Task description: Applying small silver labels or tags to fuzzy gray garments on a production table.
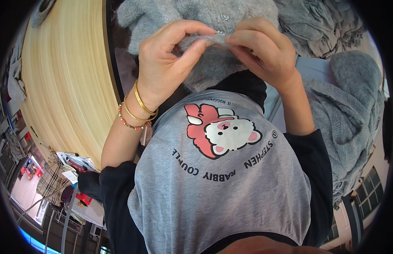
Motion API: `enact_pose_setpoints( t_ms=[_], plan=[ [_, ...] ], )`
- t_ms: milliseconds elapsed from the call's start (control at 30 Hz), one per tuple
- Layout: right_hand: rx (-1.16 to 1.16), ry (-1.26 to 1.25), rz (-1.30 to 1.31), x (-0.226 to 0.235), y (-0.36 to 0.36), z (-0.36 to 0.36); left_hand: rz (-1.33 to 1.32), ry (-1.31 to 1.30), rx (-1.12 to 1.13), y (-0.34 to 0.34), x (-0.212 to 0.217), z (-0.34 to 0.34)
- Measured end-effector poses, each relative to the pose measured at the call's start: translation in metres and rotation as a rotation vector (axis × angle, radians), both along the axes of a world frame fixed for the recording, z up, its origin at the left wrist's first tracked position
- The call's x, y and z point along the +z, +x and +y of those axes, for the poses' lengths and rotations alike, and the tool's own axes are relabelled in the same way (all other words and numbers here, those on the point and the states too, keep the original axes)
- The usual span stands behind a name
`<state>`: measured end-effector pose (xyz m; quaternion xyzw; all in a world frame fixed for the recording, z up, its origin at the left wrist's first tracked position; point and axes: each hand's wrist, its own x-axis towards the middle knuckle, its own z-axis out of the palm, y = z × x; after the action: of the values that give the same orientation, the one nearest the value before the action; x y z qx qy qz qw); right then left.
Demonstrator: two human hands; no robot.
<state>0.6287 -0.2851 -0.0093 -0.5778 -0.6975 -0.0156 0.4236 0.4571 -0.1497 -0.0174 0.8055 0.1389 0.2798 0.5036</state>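
Observation:
A fuzzy grey knit garment (188,12) lies over my lap at the top of the view. My left hand (164,63) pinches a fold of it between thumb and index finger. A small sparkly silver ornament (220,32) sits at that fold, by the left index fingertip. Another silver ornament (225,17) shows on the knit just beyond. My right hand (266,51) is closed, its fingertips pressed together against the right end of the fold. Whatever lies between those fingertips is hidden or too small to make out.
A pale wooden tabletop (65,76) with a dark edge stands at my left. More grey knitwear (344,127) is heaped at my right, and another grey pile (319,25) lies at the far right. Papers (78,163) and a checked cloth (52,182) are at the lower left.

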Motion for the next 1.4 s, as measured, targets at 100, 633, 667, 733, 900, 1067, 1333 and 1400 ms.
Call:
enact_pose_setpoints(
  t_ms=[100, 633, 667, 733, 900, 1067, 1333, 1400],
  plan=[
    [0.008, -0.010, -0.006, -0.001, -0.001, 0.001, -0.016, 0.057, -0.014, -0.002, -0.001, 0.002],
    [0.009, -0.030, -0.155, -0.002, 0.000, 0.001, -0.125, 0.500, -0.151, -0.001, -0.004, 0.010],
    [0.010, -0.030, -0.150, -0.002, 0.001, 0.001, -0.139, 0.534, -0.155, -0.001, -0.003, 0.009],
    [0.011, -0.031, -0.141, -0.003, 0.002, 0.000, -0.155, 0.580, -0.159, -0.001, -0.003, 0.008],
    [0.000, -0.006, -0.060, -0.006, 0.002, 0.001, -0.048, 0.181, -0.129, -0.005, 0.004, 0.002],
    [-0.001, 0.005, -0.027, -0.006, 0.003, 0.002, 0.130, -0.228, -0.167, -0.004, 0.012, 0.010],
    [0.047, 0.009, 0.064, -0.013, 0.002, 0.005, 0.162, -0.211, -0.276, 0.000, 0.011, 0.023],
    [0.033, 0.004, 0.090, -0.013, 0.004, 0.005, 0.135, -0.239, -0.228, 0.001, 0.011, 0.021]
  ],
)
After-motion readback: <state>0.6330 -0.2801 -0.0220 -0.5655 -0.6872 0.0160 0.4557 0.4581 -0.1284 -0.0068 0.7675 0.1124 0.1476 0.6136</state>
